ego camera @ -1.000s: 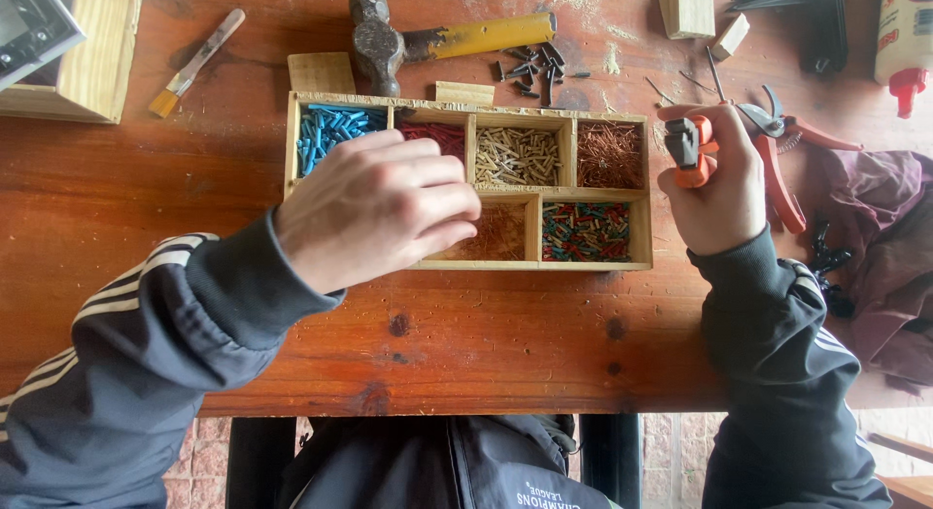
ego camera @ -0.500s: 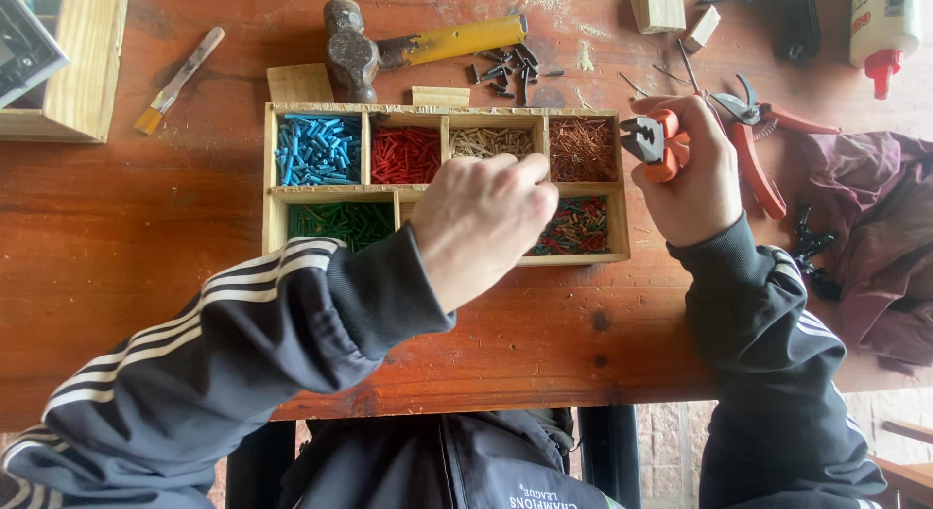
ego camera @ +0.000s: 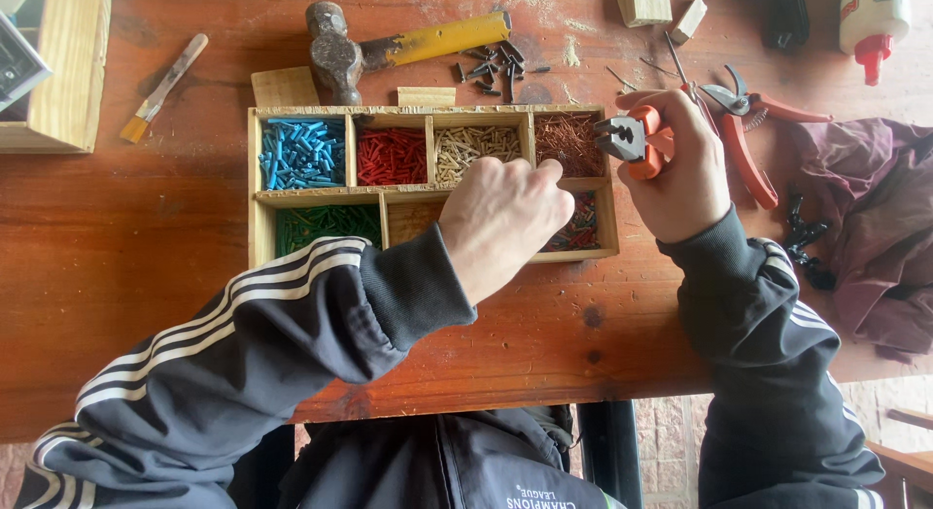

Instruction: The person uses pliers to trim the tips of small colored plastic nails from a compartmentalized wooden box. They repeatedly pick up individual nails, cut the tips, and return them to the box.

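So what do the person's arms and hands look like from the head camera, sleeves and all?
Both hands, left hand and right hand, are bare, no gloves. Both arms wear a dark track jacket with ribbed cuffs; white stripes run along the left sleeve and show on the right sleeve.

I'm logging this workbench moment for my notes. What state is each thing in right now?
Left hand: curled over the tray, fingertips at the copper-coloured compartment.
Right hand: closed around the pliers.
Pliers: held, jaws shut, at the tray's right edge.
Wooden tray: flat on the table, compartments filled.
Hammer: lying flat, untouched.
Red-handled cutters: lying with the handles spread.
Glue bottle: capped.
Brush: lying flat.
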